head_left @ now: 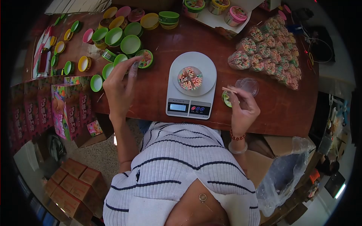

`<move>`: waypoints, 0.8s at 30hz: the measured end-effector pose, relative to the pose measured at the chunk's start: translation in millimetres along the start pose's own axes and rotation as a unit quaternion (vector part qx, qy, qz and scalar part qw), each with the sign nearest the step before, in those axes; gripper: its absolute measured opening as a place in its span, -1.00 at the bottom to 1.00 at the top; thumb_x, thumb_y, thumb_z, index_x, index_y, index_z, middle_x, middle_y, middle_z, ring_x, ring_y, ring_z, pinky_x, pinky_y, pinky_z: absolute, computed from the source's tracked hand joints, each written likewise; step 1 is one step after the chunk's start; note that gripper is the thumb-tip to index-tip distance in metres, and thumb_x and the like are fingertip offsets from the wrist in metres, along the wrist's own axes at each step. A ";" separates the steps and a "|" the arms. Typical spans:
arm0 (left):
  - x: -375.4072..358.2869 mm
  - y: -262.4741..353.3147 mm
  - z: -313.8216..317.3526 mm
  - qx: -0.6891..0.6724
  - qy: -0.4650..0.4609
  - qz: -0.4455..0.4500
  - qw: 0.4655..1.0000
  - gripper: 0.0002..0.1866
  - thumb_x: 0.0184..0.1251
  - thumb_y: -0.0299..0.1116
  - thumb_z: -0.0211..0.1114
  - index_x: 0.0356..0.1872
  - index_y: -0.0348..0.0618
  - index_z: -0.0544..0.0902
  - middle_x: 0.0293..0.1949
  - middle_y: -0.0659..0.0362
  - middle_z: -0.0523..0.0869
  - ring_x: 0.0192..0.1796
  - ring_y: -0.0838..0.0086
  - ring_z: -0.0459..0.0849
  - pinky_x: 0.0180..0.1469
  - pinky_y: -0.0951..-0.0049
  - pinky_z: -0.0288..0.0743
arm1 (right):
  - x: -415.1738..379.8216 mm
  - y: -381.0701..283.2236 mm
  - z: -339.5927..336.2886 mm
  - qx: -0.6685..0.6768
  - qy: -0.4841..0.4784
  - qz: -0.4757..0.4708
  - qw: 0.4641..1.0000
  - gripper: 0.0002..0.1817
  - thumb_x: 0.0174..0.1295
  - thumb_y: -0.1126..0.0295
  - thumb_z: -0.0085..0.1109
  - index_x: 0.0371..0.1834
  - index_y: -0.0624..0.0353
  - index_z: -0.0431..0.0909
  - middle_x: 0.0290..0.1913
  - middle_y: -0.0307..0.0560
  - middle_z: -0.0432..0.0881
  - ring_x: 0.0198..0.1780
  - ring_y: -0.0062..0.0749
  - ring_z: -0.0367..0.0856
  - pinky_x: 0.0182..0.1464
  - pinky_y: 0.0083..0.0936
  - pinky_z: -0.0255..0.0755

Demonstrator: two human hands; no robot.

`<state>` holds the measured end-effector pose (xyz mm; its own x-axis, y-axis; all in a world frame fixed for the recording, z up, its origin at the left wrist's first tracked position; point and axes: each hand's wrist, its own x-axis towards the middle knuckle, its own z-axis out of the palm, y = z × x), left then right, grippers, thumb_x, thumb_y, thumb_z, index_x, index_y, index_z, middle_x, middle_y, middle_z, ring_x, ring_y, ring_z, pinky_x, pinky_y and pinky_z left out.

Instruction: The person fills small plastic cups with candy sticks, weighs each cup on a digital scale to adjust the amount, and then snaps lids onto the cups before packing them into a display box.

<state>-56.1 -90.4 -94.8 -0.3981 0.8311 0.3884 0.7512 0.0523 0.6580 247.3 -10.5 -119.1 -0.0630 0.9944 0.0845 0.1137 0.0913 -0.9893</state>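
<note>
A white kitchen scale (176, 98) lies in front of me, with a clear round tub (190, 78) of short sticks with coloured tips on its plate. My left hand (122, 81) hovers left of the scale, fingers stretched and apart, close to a green cup with a printed lid (145, 59). To the right of the scale, my right hand (243, 107) pinches a thin pale stick (229, 90) between its fingertips. Below those fingers is a small green round lid (227, 98), partly hidden. Clear round lids (249, 86) lie just behind the hand.
Several green, yellow and pink cups (130, 44) crowd the back left. Bagged bundles of coloured sticks (267, 49) are heaped at the right. A carton (225, 32) holds filled tubs at the back. Pink printed boxes (65, 111) stand at left; plastic-lined carton (283, 177) stands below right.
</note>
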 end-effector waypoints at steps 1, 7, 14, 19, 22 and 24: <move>2.1 4.4 2.2 -0.015 -0.010 -0.023 1.000 -0.74 0.49 -0.61 0.29 0.10 -0.18 0.78 -0.07 0.12 0.84 -0.09 0.48 0.80 -0.21 0.48 0.68 | 8.9 -3.9 12.1 -0.011 -0.029 -0.055 0.998 -0.76 0.17 0.69 0.48 -0.13 0.19 0.83 -0.18 -0.08 0.81 -0.14 -0.46 0.72 -0.11 -0.54 0.56; 4.5 13.2 -1.1 -0.028 -0.001 -0.045 0.999 -0.78 0.47 -0.60 0.31 0.06 -0.27 0.77 -0.09 0.08 0.87 -0.06 0.40 0.82 0.02 0.40 0.63 | 37.1 -7.6 54.6 -0.050 -0.092 -0.130 0.986 -0.76 0.10 0.59 0.58 -0.15 0.10 0.87 -0.31 -0.27 0.62 -0.30 -0.57 0.47 -0.29 -0.57 0.35; -8.0 -16.5 -9.3 0.014 0.013 -0.047 0.999 -0.74 0.47 -0.59 0.30 0.10 -0.19 0.78 -0.10 0.08 0.84 -0.19 0.39 0.79 -0.14 0.42 0.69 | 37.7 8.6 64.6 -0.165 -0.123 -0.158 0.966 -0.75 0.10 0.57 0.57 -0.13 0.13 0.84 -0.18 -0.24 0.65 -0.29 -0.58 0.48 -0.27 -0.59 0.37; -1.4 -23.1 6.9 0.067 -0.118 -0.051 0.989 -0.48 0.33 -0.58 0.36 0.34 -0.08 0.63 0.22 0.05 0.72 0.25 0.17 0.68 0.32 0.10 0.56 | 32.0 5.7 54.5 -0.146 -0.083 -0.166 0.972 -0.50 0.12 0.56 0.53 0.18 0.15 0.69 0.00 -0.15 0.65 -0.26 -0.53 0.50 -0.17 -0.54 0.45; 5.7 -48.8 31.2 0.303 -0.183 0.158 0.922 -0.26 0.15 -0.57 0.40 0.45 -0.01 0.50 0.36 0.05 0.59 0.48 0.11 0.47 0.59 0.00 0.27 | 32.5 3.6 42.2 -0.134 -0.045 -0.130 0.981 -0.55 0.14 0.58 0.50 0.15 0.15 0.71 0.01 -0.15 0.66 -0.24 -0.52 0.50 -0.14 -0.56 0.46; 17.5 -68.7 30.5 0.297 -0.202 0.181 0.916 -0.22 0.09 -0.57 0.40 0.46 -0.01 0.49 0.34 0.05 0.58 0.50 0.09 0.44 0.65 0.00 0.16 | 32.3 6.0 31.3 -0.135 -0.041 -0.119 0.983 -0.57 0.17 0.58 0.49 0.14 0.16 0.71 0.02 -0.16 0.66 -0.22 -0.50 0.52 -0.11 -0.54 0.48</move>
<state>-98.6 -62.6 -152.9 0.0710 0.9843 0.1618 0.9970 -0.0753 0.0204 214.8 20.5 -126.0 -0.1980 0.9368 0.2884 0.3444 0.3420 -0.8743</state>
